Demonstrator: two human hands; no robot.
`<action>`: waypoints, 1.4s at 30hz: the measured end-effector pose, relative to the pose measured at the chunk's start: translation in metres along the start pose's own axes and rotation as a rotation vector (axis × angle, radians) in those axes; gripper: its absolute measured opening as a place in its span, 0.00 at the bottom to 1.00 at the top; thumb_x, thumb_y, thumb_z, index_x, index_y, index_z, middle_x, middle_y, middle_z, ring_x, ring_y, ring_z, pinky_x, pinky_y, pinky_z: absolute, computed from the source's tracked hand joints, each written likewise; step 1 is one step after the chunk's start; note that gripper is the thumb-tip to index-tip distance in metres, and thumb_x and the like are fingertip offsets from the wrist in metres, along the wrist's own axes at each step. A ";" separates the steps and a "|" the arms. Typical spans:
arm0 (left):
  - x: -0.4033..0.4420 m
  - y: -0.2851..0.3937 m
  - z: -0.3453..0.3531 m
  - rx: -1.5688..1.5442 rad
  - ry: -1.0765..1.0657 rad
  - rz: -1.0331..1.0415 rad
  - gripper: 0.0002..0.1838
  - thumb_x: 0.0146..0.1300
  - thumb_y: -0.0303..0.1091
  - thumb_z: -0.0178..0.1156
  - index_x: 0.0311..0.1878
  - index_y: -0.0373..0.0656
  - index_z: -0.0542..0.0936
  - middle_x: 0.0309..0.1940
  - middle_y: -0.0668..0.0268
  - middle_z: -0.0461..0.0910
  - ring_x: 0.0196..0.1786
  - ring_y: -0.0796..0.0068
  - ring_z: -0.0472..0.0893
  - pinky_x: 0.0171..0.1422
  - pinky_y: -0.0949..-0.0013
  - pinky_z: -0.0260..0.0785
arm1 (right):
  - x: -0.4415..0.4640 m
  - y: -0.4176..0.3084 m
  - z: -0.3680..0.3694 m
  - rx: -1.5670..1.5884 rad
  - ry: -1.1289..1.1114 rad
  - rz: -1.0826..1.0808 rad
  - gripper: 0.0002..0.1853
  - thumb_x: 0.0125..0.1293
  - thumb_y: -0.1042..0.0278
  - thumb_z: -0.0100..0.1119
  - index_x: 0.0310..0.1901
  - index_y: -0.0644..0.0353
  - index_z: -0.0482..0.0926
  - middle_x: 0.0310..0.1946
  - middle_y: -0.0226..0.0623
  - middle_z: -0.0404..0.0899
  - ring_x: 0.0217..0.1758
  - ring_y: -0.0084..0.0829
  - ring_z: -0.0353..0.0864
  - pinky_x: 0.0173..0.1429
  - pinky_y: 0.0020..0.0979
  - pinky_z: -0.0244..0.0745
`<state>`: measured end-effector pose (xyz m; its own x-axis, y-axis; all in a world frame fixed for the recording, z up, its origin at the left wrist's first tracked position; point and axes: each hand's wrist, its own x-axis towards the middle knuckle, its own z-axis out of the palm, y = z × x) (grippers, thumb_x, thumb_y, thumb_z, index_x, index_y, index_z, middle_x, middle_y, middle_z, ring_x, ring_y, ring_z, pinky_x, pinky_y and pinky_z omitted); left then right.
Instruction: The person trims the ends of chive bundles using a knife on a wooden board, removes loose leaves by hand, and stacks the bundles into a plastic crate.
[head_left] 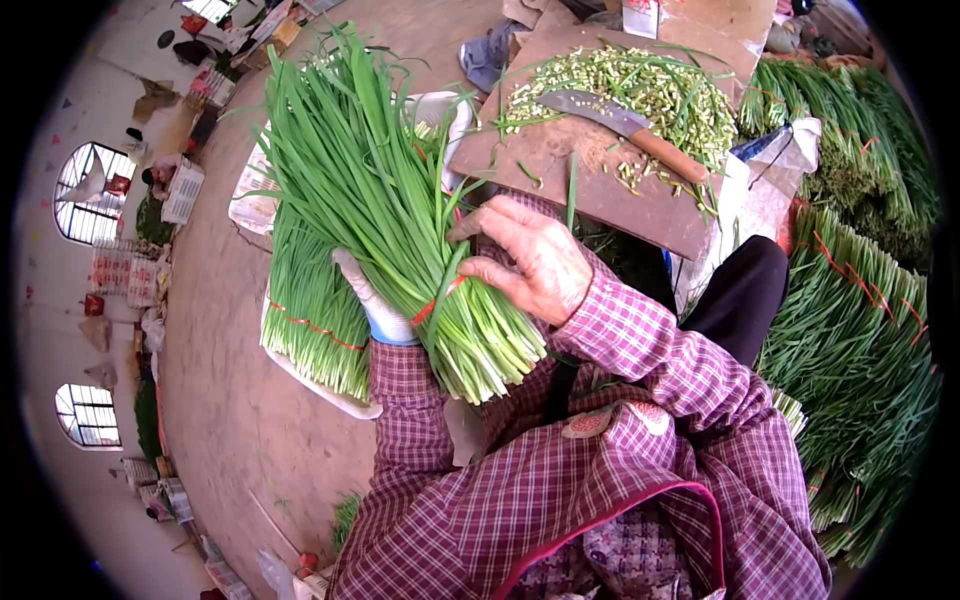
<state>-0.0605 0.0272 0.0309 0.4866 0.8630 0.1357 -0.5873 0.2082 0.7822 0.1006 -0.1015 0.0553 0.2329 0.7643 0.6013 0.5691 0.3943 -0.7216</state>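
Note:
A large bunch of long green stalks (370,190) lies tilted across the middle, its pale cut ends toward my body. My left hand (372,300), in a whitish glove with a blue cuff, is under the bunch and holds it, most fingers hidden behind the stalks. A red tie (438,300) circles the bunch near its lower end. My bare right hand (530,258) is at the bunch's right side, thumb and fingers bent around a few stalks beside the tie. Below and left, another tied bunch (315,325) rests in a white tray (345,400).
Ahead, a knife (620,122) with a wooden handle lies on a brown board (580,190) among chopped stalk ends (690,95). More tied bunches (850,340) are piled at the right. Grey shoes (485,58) show beyond the board. Crates (183,192) stand at the far left.

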 end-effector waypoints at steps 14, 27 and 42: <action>0.019 0.010 -0.016 -0.150 -0.004 -0.027 0.40 0.65 0.66 0.50 0.71 0.47 0.64 0.65 0.58 0.69 0.60 0.55 0.74 0.65 0.47 0.69 | -0.040 0.065 -0.088 0.341 -0.007 0.615 0.21 0.72 0.49 0.51 0.41 0.60 0.83 0.29 0.35 0.85 0.28 0.30 0.83 0.35 0.33 0.79; 0.022 0.023 0.004 -0.089 0.014 0.008 0.36 0.66 0.60 0.51 0.71 0.48 0.63 0.67 0.58 0.68 0.64 0.53 0.71 0.68 0.45 0.65 | -0.020 -0.011 -0.037 0.182 -0.091 0.064 0.11 0.62 0.65 0.61 0.38 0.64 0.79 0.31 0.46 0.81 0.38 0.48 0.82 0.43 0.40 0.76; 0.046 0.012 -0.017 -0.096 -0.018 -0.065 0.36 0.69 0.61 0.45 0.71 0.45 0.61 0.67 0.58 0.67 0.65 0.57 0.70 0.70 0.49 0.63 | -0.001 -0.009 -0.046 -0.238 0.270 -0.072 0.09 0.60 0.67 0.63 0.37 0.58 0.74 0.31 0.42 0.70 0.32 0.47 0.78 0.35 0.42 0.73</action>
<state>-0.0566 0.0770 0.0362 0.5363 0.8383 0.0982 -0.6132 0.3070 0.7279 0.1313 -0.1289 0.0773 0.3670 0.5643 0.7395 0.7521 0.2878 -0.5929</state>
